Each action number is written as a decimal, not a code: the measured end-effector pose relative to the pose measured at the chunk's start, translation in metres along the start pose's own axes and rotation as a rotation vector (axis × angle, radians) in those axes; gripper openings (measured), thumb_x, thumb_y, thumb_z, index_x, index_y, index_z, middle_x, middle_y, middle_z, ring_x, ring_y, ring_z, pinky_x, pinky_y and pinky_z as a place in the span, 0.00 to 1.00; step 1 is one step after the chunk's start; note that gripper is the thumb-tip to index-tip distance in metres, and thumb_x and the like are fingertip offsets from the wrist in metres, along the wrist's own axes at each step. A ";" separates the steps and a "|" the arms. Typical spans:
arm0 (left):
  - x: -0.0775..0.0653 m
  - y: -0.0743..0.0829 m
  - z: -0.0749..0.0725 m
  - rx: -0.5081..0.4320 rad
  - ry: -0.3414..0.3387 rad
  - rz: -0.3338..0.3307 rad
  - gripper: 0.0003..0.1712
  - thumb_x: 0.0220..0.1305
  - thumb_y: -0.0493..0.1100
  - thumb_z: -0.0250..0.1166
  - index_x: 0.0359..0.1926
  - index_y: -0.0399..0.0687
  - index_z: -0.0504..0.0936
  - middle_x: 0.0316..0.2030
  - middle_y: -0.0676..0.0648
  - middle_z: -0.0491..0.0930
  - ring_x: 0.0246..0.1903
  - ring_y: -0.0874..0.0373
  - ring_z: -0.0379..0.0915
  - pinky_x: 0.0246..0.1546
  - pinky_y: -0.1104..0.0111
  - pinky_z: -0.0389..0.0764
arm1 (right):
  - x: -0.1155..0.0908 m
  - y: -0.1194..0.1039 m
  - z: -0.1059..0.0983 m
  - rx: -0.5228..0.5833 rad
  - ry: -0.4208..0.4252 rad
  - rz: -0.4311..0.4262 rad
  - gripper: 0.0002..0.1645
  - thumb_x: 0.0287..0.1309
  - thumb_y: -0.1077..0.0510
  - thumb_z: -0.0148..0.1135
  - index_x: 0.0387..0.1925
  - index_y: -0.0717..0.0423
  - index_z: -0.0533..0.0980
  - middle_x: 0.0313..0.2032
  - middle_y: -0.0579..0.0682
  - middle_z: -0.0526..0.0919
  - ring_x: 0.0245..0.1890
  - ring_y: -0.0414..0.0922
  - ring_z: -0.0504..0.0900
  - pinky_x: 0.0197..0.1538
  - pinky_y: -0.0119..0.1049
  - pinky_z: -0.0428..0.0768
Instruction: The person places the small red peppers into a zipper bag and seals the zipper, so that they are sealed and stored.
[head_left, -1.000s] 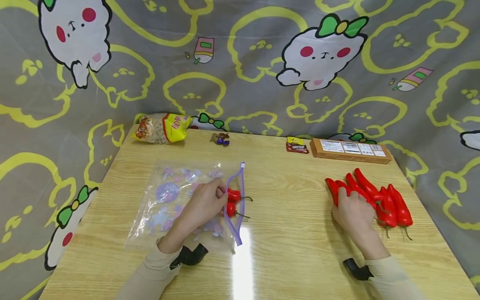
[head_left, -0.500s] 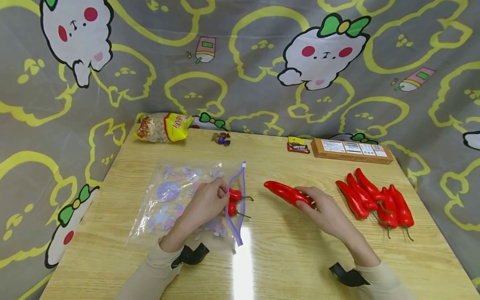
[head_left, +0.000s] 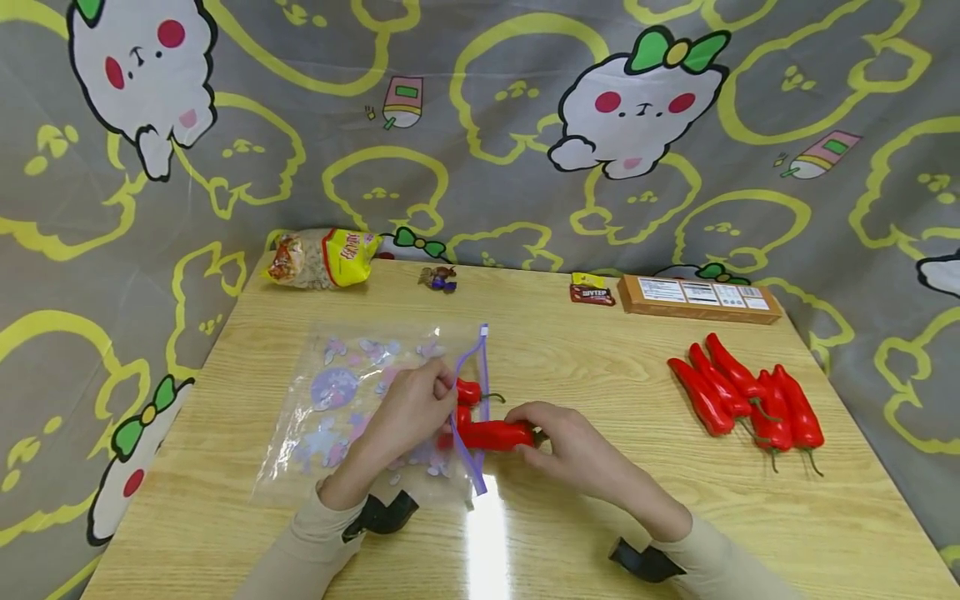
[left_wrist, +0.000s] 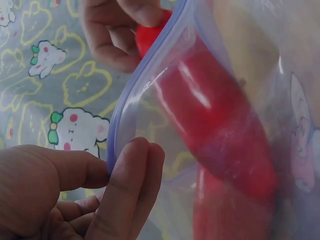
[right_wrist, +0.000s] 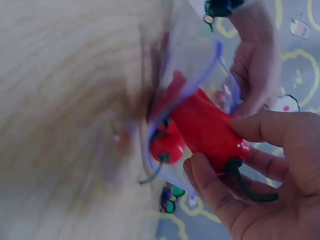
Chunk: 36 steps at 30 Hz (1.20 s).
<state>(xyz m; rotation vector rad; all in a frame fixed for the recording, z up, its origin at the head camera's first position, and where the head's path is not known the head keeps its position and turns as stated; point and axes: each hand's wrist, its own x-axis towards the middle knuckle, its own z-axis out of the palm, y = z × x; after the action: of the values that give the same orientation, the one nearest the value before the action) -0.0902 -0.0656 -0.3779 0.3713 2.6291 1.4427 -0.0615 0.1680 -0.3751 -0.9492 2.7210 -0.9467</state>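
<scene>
A clear zip bag [head_left: 335,425] with a purple zip edge and pastel prints lies flat on the table, its mouth facing right. My left hand [head_left: 414,404] pinches the upper lip of that mouth, thumb and fingers on either side of the purple strip in the left wrist view. With my right hand [head_left: 564,442] I grip a red pepper [right_wrist: 212,132] near its green stem. The tip of this pepper is inside the bag mouth. Other red peppers [head_left: 468,392] lie within the bag, their stems toward the opening; the left hand partly hides them.
Several red peppers [head_left: 723,392] lie in a group at the right. Along the back stand a yellow snack bag [head_left: 322,258], small wrapped candies [head_left: 438,278], a red-and-yellow wrapper pair [head_left: 592,292] and a long orange box [head_left: 697,299]. Patterned cloth [head_left: 510,125] hangs behind the table.
My right hand took one pepper from the group at the right, carried it left, and now has its tip inside the bag mouth. The left hand has stayed at the bag's lip.
</scene>
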 end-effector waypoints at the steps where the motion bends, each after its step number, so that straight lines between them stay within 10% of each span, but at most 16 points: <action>1: 0.000 0.000 0.000 0.002 0.000 0.001 0.05 0.58 0.34 0.56 0.37 0.41 0.75 0.21 0.51 0.75 0.14 0.59 0.76 0.13 0.71 0.71 | 0.002 0.000 0.004 -0.007 0.010 -0.020 0.17 0.51 0.63 0.63 0.45 0.53 0.74 0.40 0.42 0.79 0.37 0.35 0.78 0.37 0.27 0.79; 25: 0.001 0.000 0.002 -0.038 -0.020 -0.025 0.07 0.59 0.36 0.56 0.39 0.37 0.75 0.23 0.50 0.78 0.14 0.65 0.75 0.16 0.72 0.77 | 0.035 -0.001 0.038 -0.091 -0.056 -0.095 0.18 0.53 0.51 0.65 0.46 0.52 0.77 0.41 0.45 0.80 0.42 0.39 0.77 0.44 0.32 0.76; 30: 0.001 0.000 0.001 -0.079 -0.021 -0.039 0.09 0.59 0.34 0.56 0.40 0.35 0.75 0.24 0.48 0.77 0.14 0.63 0.76 0.16 0.72 0.77 | 0.022 0.017 0.013 -0.127 0.079 -0.006 0.18 0.55 0.51 0.63 0.47 0.53 0.77 0.41 0.46 0.81 0.41 0.43 0.79 0.42 0.38 0.77; 36: 0.000 0.000 -0.002 -0.080 -0.015 -0.037 0.09 0.59 0.34 0.55 0.41 0.35 0.74 0.24 0.48 0.76 0.14 0.63 0.76 0.17 0.72 0.77 | -0.019 0.080 -0.046 -0.453 0.341 0.187 0.16 0.51 0.59 0.64 0.43 0.59 0.77 0.38 0.56 0.80 0.36 0.53 0.79 0.35 0.48 0.76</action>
<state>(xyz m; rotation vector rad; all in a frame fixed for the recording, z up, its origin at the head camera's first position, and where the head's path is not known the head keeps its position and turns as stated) -0.0909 -0.0672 -0.3772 0.3220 2.5431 1.5223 -0.1013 0.2520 -0.3876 -0.6077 3.3293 -0.5031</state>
